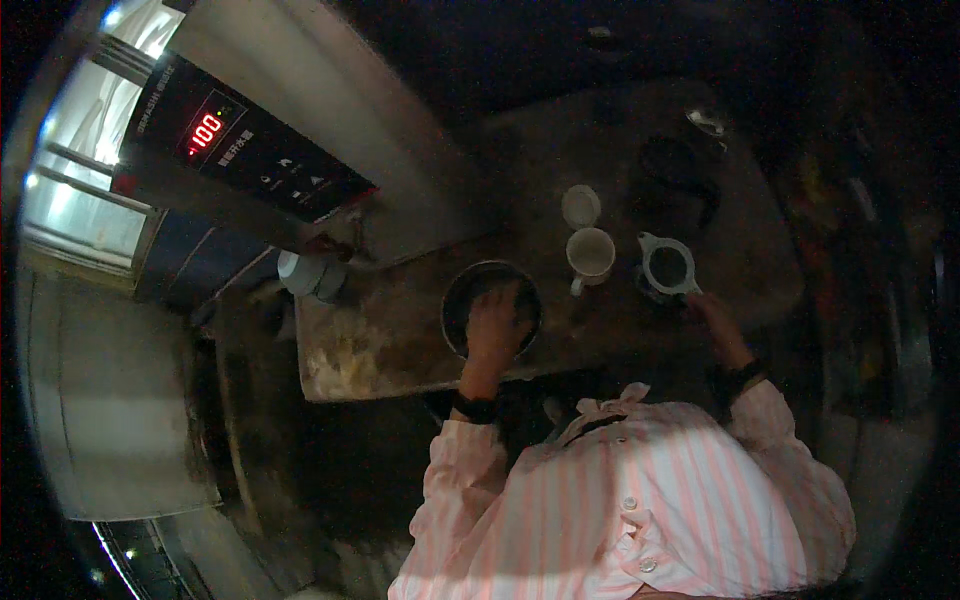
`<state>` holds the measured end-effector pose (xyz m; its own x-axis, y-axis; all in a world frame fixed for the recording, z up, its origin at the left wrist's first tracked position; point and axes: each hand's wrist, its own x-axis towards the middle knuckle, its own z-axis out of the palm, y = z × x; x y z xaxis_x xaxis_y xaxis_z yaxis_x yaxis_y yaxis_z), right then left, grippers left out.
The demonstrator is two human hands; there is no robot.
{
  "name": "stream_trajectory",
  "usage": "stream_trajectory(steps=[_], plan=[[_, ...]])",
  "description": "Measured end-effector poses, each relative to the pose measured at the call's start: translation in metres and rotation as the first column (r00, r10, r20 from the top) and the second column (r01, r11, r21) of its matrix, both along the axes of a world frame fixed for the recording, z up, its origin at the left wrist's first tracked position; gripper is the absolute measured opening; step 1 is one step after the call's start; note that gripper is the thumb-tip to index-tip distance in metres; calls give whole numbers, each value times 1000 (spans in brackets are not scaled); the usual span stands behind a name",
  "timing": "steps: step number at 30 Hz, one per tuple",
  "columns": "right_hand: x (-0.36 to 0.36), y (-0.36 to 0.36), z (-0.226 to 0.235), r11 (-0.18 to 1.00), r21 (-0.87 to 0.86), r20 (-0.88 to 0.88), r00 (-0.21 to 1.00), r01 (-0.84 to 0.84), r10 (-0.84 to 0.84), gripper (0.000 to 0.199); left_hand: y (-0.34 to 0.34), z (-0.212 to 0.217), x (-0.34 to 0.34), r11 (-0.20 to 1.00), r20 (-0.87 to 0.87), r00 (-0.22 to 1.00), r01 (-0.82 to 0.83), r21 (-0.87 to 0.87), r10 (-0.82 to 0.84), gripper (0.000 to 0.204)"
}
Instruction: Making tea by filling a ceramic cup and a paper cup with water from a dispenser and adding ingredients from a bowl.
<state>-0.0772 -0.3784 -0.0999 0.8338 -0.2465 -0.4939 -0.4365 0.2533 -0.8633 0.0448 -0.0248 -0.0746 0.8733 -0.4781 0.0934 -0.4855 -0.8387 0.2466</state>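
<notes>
Head | left hand point(493, 328) in dark round bowl point(457, 305), counter's point(352, 350) front edge | right hand point(713, 316) at white-rimmed oval jug point(668, 242), likely steadying | I can't tell grips

Here we go, eyes up to the left, where the writing sits on the glossy black control panel point(180, 110) of a tall, pale, boxy appliance point(330, 75)! Blazing away, a glowing red digital number point(206, 131), framed by a thin rectangular outline. Right alongside runs a short row of white printed characters point(237, 148). Over at the panel's far edge, a line of dim grey lettering point(154, 95). And now a cluster of small white icons point(292, 180), their finer marks too tiny to make out.
</notes>
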Motion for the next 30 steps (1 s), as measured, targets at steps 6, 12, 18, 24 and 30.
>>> stream_trajectory(steps=[6, 12, 18, 24, 30], plan=[[4, -7, -9, 990, -131, -35, 999, -43, 39, 32, -1, -38, 4, 999, -34, 999, 39, 35, -38, 44], [3, -4, -23, 999, -4, 115, 992, -51, 51, 32, 2, 26, 1, 939, -245, 941, -284, -193, 234, 49], [-5, 3, -3, 1000, -11, 131, 991, -29, 30, 31, 17, 49, -11, 251, -702, 706, -666, -702, -90, 52], [0, 3, -5, 999, -49, 5, 1000, 5, -5, 31, 28, 31, -14, -232, -509, 663, -706, -670, -549, 46], [-4, 1, -1, 999, -50, 40, 999, -9, 11, 34, 13, 25, -15, -190, -542, 609, -748, -637, -580, 43]])
